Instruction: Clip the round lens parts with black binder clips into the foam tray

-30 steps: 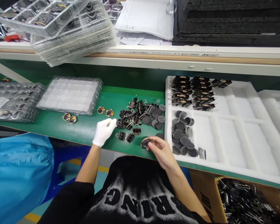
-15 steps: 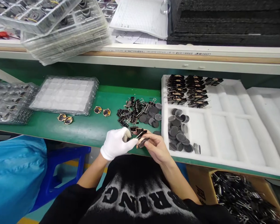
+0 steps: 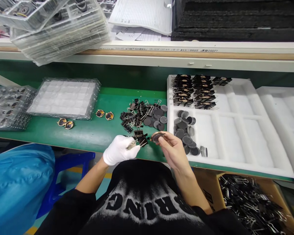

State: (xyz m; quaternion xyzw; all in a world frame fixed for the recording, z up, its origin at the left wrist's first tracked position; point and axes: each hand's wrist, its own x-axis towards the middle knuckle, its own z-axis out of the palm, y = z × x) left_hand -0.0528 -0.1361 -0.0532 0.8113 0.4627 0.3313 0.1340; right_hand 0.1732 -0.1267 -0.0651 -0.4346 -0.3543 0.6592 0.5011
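Note:
My left hand (image 3: 119,150), in a white glove, pinches the wire handles of a black binder clip (image 3: 143,141). In my bare right hand (image 3: 172,149) is a round watch case (image 3: 157,133) with a gold-coloured rim and a dark round disc against it, held between thumb and fingers. A small gap separates the clip from the case. Just beyond my hands lie a heap of binder clips (image 3: 134,112) and a cluster of dark grey discs (image 3: 158,114). To the left sit small gold-rimmed watch parts (image 3: 109,115) in pairs.
A white foam tray (image 3: 245,130) on the right holds rows of clipped watch cases (image 3: 183,89) and loose discs (image 3: 185,133). Clear plastic trays (image 3: 63,98) stand left. A shelf edge (image 3: 147,58) crosses above the bench. Below right, a cardboard box (image 3: 279,195) contains many clips.
My hands have moved apart: the binder clip has come away from the watch case with my left hand, and my right hand has shifted right. The view has shifted slightly.

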